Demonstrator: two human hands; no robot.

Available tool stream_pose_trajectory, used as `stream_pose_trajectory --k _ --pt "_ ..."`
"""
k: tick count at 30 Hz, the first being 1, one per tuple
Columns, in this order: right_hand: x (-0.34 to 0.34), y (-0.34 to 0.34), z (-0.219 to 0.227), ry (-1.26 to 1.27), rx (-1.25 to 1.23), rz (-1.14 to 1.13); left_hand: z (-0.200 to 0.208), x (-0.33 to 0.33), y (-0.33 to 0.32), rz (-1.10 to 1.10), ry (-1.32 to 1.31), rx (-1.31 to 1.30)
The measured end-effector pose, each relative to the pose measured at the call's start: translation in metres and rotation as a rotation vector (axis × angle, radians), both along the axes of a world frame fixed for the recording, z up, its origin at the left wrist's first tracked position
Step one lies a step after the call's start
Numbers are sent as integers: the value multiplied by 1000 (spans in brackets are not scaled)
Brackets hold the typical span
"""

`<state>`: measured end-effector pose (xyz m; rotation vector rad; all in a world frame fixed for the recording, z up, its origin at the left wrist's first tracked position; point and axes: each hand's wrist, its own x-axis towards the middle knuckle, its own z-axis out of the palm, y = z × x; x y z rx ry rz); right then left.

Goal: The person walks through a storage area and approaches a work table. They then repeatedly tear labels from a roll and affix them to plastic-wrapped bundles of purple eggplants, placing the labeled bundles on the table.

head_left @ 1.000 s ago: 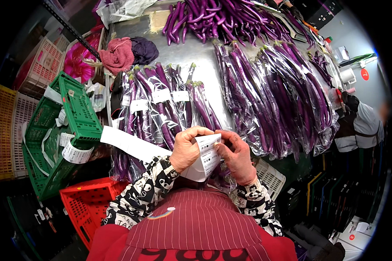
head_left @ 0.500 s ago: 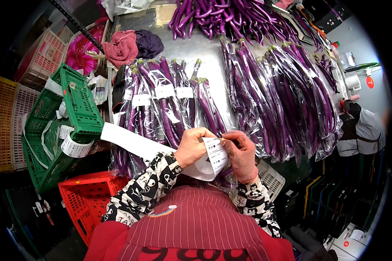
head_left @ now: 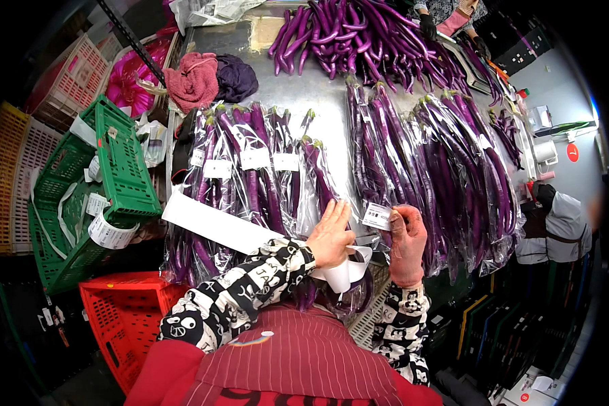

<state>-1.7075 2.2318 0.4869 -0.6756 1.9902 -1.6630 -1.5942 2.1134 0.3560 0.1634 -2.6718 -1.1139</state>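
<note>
My right hand, in a pink glove, pinches a white printed label by its right edge, above the table's near side. Left of it, my left hand is open. Its fingers lie stretched on a clear bag of eggplants. A long white label strip runs below my left forearm and curls out under that palm; whether the thumb touches it, I cannot tell. Several bagged eggplants with white labels lie on the left. More bagged eggplants, mostly without visible labels, lie on the right.
Loose eggplants are heaped at the metal table's far side. A pink cloth and a dark one lie far left. Green crates and a red crate stand left. Another person's gloved hand shows far right.
My hands have moved apart. The right now holds a single label off to the right; the left has gone from gripping the strip to lying stretched on the bag.
</note>
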Motion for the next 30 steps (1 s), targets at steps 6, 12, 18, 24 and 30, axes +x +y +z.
stream_pose_trajectory --k 6,12,18,24,30 --pt "-21 -27 -33 -57 0 106 14 -7 -5 -19 -12 -61" --pt "-32 -50 -58 -40 85 226 27 4 -5 86 -107 -103" --pt "-33 -59 -86 -37 116 53 25 6 -15 24 -13 -81" --pt "-42 -71 -74 -110 58 264 37 1 -7 -23 -167 -145" --pt "-38 -88 -85 -96 100 316 -3 0 3 24 146 117"
